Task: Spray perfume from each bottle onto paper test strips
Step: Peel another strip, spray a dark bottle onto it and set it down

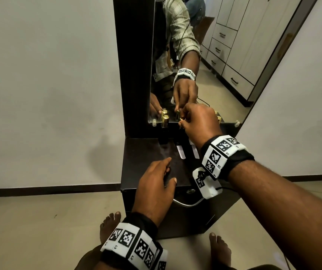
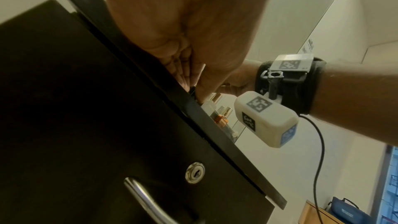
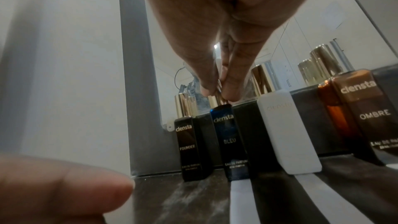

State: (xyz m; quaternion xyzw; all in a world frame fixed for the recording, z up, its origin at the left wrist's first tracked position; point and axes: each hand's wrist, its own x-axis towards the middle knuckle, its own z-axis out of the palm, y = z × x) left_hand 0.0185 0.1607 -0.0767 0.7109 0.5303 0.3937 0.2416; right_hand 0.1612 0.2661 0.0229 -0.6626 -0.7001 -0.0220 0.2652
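Observation:
Four perfume bottles stand in a row against the mirror: black FOUNDER (image 3: 189,149), blue BLEU (image 3: 231,140), white (image 3: 286,135) and amber OMBRE (image 3: 361,122). My right hand (image 3: 217,94) pinches the gold cap of the blue bottle from above; in the head view the right hand (image 1: 181,121) hides that bottle. The black bottle (image 1: 164,121) stands just left of it. Two white paper strips (image 1: 181,152) (image 1: 194,152) lie flat in front of the bottles. My left hand (image 1: 169,169) rests on the cabinet top near its front edge, fingers loose, holding nothing.
The dark cabinet top (image 1: 142,152) is narrow, with a mirror (image 1: 224,55) rising right behind the bottles. A drawer with a keyhole (image 2: 194,173) and a metal handle (image 2: 146,200) is below the front edge. Bare feet stand on the floor (image 1: 39,221).

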